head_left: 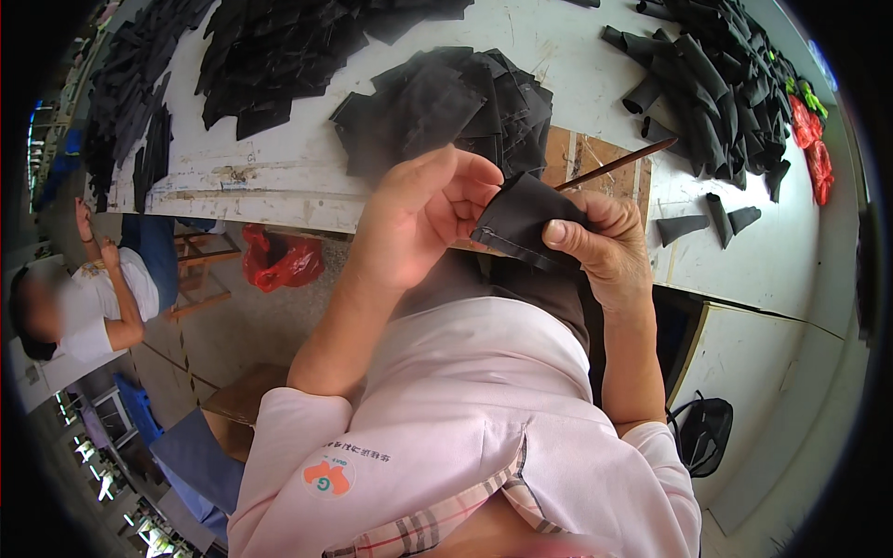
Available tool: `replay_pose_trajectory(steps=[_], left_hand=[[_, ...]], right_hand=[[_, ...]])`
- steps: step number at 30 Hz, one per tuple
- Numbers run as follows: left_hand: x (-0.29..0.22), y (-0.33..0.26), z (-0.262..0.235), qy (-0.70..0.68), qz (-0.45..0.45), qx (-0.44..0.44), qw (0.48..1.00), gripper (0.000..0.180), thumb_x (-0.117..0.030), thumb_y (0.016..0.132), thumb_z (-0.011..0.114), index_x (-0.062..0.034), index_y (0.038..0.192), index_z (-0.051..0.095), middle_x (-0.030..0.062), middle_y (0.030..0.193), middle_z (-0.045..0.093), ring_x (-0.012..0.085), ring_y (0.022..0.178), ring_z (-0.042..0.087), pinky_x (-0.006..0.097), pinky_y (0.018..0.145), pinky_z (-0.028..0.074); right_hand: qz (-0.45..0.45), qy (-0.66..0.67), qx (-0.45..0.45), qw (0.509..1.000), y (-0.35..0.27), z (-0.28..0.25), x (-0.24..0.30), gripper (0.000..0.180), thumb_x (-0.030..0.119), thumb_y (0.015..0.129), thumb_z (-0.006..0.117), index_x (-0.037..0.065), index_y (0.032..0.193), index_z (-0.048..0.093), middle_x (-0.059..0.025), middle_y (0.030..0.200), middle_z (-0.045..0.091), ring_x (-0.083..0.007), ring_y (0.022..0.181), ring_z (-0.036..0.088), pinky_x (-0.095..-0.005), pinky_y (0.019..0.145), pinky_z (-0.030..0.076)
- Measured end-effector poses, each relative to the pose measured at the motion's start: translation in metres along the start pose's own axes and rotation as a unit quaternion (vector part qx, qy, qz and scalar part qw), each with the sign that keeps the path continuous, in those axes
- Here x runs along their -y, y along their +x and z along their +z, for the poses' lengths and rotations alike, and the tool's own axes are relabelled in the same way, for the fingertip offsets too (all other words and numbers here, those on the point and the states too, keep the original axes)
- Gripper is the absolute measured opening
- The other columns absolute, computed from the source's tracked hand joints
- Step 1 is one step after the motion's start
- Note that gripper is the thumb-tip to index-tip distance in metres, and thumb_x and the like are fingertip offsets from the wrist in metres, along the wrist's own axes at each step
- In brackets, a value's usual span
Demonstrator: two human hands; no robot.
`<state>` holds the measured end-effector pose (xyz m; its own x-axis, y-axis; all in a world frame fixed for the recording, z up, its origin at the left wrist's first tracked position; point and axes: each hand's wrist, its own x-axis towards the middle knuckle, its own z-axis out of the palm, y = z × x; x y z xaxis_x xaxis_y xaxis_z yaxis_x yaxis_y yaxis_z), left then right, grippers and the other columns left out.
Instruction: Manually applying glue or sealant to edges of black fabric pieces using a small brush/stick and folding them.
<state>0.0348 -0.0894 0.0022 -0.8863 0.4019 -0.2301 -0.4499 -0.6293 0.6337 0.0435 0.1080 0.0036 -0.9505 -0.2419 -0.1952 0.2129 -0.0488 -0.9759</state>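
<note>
A small black fabric piece [523,219] with a pale stitched line along its lower edge is held up over the table's front edge. My right hand [609,244] grips its right side, thumb pressed on top. A thin brown stick [619,164] slants up to the right from behind the fabric, beside my right fingers; its lower end is hidden. My left hand [419,212] curls at the fabric's left edge, thumb by the upper corner and fingertips partly hidden. Just beyond lies a pile of flat black fabric pieces [446,107].
More black piles lie at the far left [279,56], and tube-like black pieces [707,102] heap up at the right. Red plastic bags [817,172] sit at the right edge; another red bag [279,259] hangs below the table [270,200]. A seated person [107,302] is at the left.
</note>
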Motion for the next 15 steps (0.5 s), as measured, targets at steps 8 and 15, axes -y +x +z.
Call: replay_pose_trajectory(steps=[8, 15], left_hand=[[-0.013, 0.002, 0.007, 0.158, -0.027, 0.055, 0.986, 0.025, -0.015, 0.078, 0.058, 0.0048, 0.093, 0.056, 0.0095, 0.084, 0.060, 0.0106, 0.075, 0.058, 0.019, 0.064, 0.047], [-0.014, -0.003, 0.020, 0.430, 0.028, 0.071, 0.899, 0.016, 0.005, 0.072, 0.059, 0.0029, 0.088, 0.058, 0.0067, 0.077, 0.062, 0.0089, 0.070, 0.059, 0.019, 0.061, 0.047]], right_hand=[[0.023, 0.029, 0.003, 0.999, -0.011, -0.002, 0.000, 0.019, 0.018, 0.068, 0.073, 0.001, 0.073, 0.066, 0.0028, 0.060, 0.056, -0.0027, 0.055, 0.044, -0.0182, 0.049, 0.035], [0.042, 0.012, 0.057, 0.997, -0.010, -0.009, -0.002, 0.019, 0.017, 0.070, 0.072, 0.002, 0.066, 0.062, 0.0063, 0.054, 0.047, -0.0021, 0.051, 0.038, -0.0191, 0.044, 0.029]])
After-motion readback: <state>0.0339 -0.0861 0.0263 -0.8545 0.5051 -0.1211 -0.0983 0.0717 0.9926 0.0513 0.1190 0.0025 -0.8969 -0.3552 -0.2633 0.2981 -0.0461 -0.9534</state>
